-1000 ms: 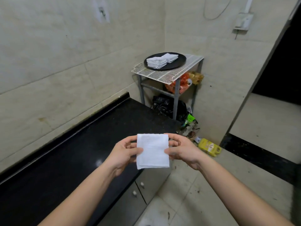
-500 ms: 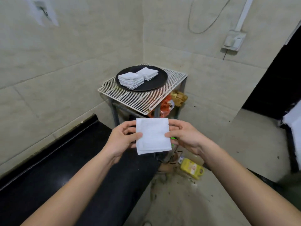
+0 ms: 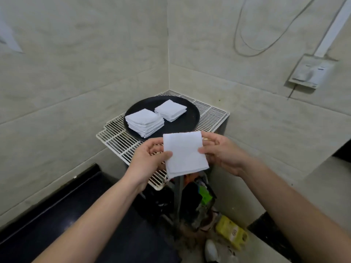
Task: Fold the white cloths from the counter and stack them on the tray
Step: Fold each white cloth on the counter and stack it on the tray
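A folded white cloth [image 3: 183, 153] hangs in the air between both hands, just in front of the wire rack. My left hand [image 3: 147, 160] pinches its left edge and my right hand [image 3: 223, 152] pinches its right edge. Beyond it a round black tray [image 3: 190, 120] rests on the rack. Two stacks of folded white cloths sit on the tray: a taller left stack [image 3: 144, 122] and a lower right stack [image 3: 170, 110]. The held cloth is near the tray's front rim, slightly lower in the view.
The white wire rack [image 3: 210, 114] stands in the tiled corner. The black counter [image 3: 62, 211] runs along the left wall. Under the rack lie dark bags [image 3: 161, 202], a yellow jug [image 3: 231, 231] and clutter. A wall socket box [image 3: 309, 73] and cable hang on the right.
The view has come closer to the rack and tray, which now fill the middle. Both hands still hold the folded cloth, now carried up near the tray's front rim.
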{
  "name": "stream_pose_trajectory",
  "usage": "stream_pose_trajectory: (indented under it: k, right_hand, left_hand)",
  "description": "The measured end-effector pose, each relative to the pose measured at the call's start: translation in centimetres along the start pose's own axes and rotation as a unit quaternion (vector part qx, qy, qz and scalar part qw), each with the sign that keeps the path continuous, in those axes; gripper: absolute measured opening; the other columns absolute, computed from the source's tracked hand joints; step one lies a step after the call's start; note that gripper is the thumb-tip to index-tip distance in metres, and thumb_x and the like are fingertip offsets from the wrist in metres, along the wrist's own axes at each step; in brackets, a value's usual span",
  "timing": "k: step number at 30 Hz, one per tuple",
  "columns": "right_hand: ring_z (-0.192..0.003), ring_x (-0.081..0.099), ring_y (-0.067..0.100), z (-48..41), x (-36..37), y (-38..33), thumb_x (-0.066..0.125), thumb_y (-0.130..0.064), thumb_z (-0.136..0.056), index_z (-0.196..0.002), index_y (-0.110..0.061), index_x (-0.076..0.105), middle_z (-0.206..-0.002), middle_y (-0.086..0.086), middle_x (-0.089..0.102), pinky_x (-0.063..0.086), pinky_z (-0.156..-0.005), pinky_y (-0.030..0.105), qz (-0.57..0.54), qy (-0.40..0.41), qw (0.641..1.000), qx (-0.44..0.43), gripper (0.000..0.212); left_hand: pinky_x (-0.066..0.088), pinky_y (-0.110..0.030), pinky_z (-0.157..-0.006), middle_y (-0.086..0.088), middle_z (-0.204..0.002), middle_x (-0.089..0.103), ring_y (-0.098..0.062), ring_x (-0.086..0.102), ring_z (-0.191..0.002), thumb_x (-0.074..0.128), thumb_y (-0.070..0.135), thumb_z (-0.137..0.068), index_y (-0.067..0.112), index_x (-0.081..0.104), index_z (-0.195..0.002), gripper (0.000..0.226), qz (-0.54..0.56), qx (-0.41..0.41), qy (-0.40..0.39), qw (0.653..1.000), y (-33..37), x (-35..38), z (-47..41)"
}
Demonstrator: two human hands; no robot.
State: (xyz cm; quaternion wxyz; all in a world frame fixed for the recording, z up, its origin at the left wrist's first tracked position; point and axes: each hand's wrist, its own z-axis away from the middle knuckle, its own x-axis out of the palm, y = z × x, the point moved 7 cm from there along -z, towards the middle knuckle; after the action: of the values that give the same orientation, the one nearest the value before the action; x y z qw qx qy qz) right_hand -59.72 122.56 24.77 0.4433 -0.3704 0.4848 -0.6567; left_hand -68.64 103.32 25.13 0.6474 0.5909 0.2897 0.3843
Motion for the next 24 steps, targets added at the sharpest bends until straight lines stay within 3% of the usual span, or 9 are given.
stream_pose_trajectory:
  k: [3,7,12,15,19,24]
  right_hand:
    - [-0.106,0.07,0.024,-6.0,-1.3,-1.2,0.057,0.012,-0.091,-0.131,-0.019,0.061,-0.117,0.006,0.073,0.057,-0.08,0.037,0.016,-0.048,0.999,0.007,0.051]
    - [-0.106,0.071,0.021,-13.9,-3.3,-3.7,0.059,0.006,-0.092,-0.132,-0.019,0.061,-0.115,0.003,0.074,0.059,-0.086,0.038,0.045,-0.1,0.994,0.022,0.047]
    - [-0.109,0.069,0.02,-22.6,-5.3,-5.5,0.056,0.007,-0.093,-0.139,-0.015,0.054,-0.12,0.004,0.071,0.059,-0.09,0.038,0.069,-0.135,0.988,0.027,0.051]
    - [-0.11,0.067,0.023,-28.1,-6.0,-6.7,0.056,0.009,-0.094,-0.145,-0.009,0.048,-0.126,0.01,0.067,0.058,-0.09,0.037,0.075,-0.132,0.988,0.018,0.055]
    - [-0.11,0.067,0.023,-34.2,-5.2,-7.7,0.056,0.008,-0.093,-0.146,-0.007,0.045,-0.127,0.008,0.067,0.054,-0.097,0.039,0.067,-0.149,0.986,0.027,0.056]
    - [-0.109,0.066,0.022,-39.0,-4.1,-6.7,0.059,0.004,-0.091,-0.147,-0.011,0.044,-0.125,0.005,0.067,0.054,-0.095,0.038,0.132,-0.164,0.976,0.045,0.06]
  left_hand:
    - [0.055,-0.027,-0.056,-0.014,-0.094,0.068,-0.021,0.071,-0.077,0.068,-0.009,-0.084,0.009,0.066,-0.113,0.034,0.014,-0.013,0.044,0.999,0.0,0.2,-4.3]
    - [0.058,-0.03,-0.059,-0.022,-0.102,0.066,-0.028,0.071,-0.084,0.069,-0.007,-0.084,0.01,0.065,-0.111,0.032,0.031,-0.028,0.128,0.991,0.5,0.4,-10.5]
    - [0.06,-0.039,-0.072,-0.012,-0.099,0.074,-0.026,0.074,-0.088,0.071,-0.003,-0.085,0.013,0.061,-0.117,0.038,0.033,-0.054,0.207,0.976,1.2,1.4,-16.8]
    - [0.061,-0.047,-0.079,-0.014,-0.106,0.069,-0.034,0.073,-0.088,0.072,-0.001,-0.085,0.015,0.054,-0.125,0.047,0.047,-0.066,0.26,0.962,1.6,1.6,-20.7]
    - [0.059,-0.036,-0.066,-0.012,-0.104,0.065,-0.025,0.07,-0.078,0.071,0.0,-0.085,0.012,0.046,-0.132,0.055,0.007,-0.075,0.314,0.946,1.9,0.7,-25.3]
    - [0.06,-0.049,-0.08,-0.013,-0.089,0.066,-0.028,0.068,-0.076,0.068,-0.003,-0.081,0.008,0.04,-0.139,0.065,-0.071,-0.121,0.347,0.927,0.6,-1.0,-28.8]
